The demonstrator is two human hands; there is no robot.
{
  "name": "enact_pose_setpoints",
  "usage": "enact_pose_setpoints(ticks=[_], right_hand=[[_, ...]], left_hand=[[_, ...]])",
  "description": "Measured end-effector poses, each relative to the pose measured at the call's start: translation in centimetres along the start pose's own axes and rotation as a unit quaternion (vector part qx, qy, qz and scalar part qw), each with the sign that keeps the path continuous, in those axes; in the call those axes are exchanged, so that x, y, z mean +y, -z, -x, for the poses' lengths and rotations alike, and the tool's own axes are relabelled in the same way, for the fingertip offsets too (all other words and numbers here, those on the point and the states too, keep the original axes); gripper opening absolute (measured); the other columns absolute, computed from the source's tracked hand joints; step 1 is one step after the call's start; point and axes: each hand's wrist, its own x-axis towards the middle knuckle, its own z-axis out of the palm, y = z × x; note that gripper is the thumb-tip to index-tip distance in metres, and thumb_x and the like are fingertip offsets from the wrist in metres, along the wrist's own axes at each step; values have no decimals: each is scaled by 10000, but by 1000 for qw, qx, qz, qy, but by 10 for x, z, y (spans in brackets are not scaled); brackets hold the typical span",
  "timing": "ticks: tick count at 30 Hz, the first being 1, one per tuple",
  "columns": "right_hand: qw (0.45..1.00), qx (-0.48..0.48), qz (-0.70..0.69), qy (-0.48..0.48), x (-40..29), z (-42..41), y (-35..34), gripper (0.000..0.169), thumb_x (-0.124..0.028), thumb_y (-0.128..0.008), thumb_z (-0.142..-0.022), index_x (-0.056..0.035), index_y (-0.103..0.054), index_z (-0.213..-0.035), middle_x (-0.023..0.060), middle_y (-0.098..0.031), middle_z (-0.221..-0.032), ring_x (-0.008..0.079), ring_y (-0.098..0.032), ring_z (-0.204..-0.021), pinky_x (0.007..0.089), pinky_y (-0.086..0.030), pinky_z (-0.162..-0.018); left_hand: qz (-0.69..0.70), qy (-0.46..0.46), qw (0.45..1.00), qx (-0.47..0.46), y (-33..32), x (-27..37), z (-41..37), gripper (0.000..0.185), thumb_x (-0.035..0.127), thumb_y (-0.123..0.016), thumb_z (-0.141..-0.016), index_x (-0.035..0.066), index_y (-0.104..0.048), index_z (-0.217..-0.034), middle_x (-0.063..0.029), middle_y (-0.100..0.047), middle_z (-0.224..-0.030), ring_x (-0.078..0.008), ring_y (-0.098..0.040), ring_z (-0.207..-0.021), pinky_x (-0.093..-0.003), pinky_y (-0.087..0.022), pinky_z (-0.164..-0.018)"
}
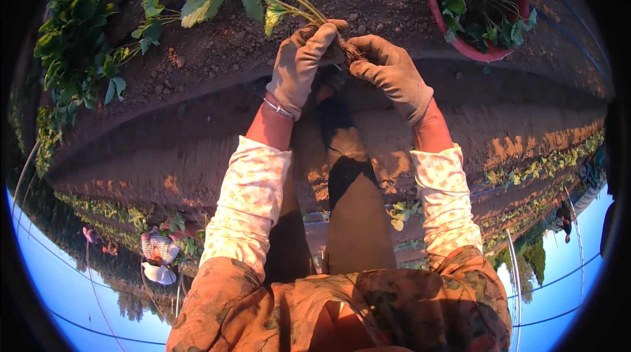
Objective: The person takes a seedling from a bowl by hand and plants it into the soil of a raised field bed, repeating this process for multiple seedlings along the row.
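Observation:
My left hand (300, 63), in a tan fabric glove, grips a young strawberry plant (300, 4) near the base of its stems. The plant's long stalks and serrated green leaves lean to the upper left. Its brown, stringy roots (351, 52) hang between both hands. My right hand (392, 73), gloved the same way, pinches these roots between thumb and fingers. Both hands are held up over the soil in front of me, fingertips close together. A thin band circles my left wrist.
At the upper right stands a red tub (485, 55) filled with leafy plants (473, 2). A heap of green plants (74, 41) lies at the left. Furrowed soil (197, 130) runs across. Behind are planted rows (552, 162), wire-supporting poles (515, 278) and a bending person (160, 253).

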Motion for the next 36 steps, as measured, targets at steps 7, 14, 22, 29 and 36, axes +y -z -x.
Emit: enact_pose_setpoints(ticks=[7,14,22,29,36], right_hand=[[957,-27,279,72,4,-26,-28,368,-238,-672,-897,-30,-630,-1198,84,-683,-1085,187,-653,-993,339,-514,-902],[758,89,623,169,8,-119,-13,454,-348,-629,-924,-122,-585,-1315,94,-580,-1347,271,-551,-1248,392,-445,-1051],[680,39,731,41,19,-212,-39,479,-360,-558,-945,-84,-569,-1336,161,-523,-1414,320,-484,-1322,439,-408,-1100],[634,3,773,31,18,-233,-29,446,-484,-550,-929,-157,-697,-1195,134,-686,-1187,291,-607,-1179,442,-409,-1033],[707,57,688,156,66,-228,32,398,-451,-601,-906,-170,-684,-1175,111,-667,-1227,289,-600,-1156,425,-415,-1050]], left_hand=[[-118,65,985,109,30,16,29,262,268,-619,-989,44,-699,-1101,36,-598,-779,-37,-528,-660,-198,-419,-592],[5,-32,959,283,126,-2,79,320,306,-669,-955,54,-685,-1151,26,-627,-823,-54,-536,-617,-211,-413,-545],[-160,-48,932,323,109,24,73,298,273,-656,-962,43,-688,-1148,4,-658,-834,-64,-572,-613,-205,-433,-546],[-185,-153,935,261,115,5,-5,348,202,-469,-1039,-5,-608,-1282,-78,-665,-1208,-145,-658,-974,-253,-564,-708],[-203,-273,940,-1,130,-48,-103,369,219,-425,-1051,59,-576,-1347,-65,-550,-1386,-162,-564,-1184,-293,-540,-908]])
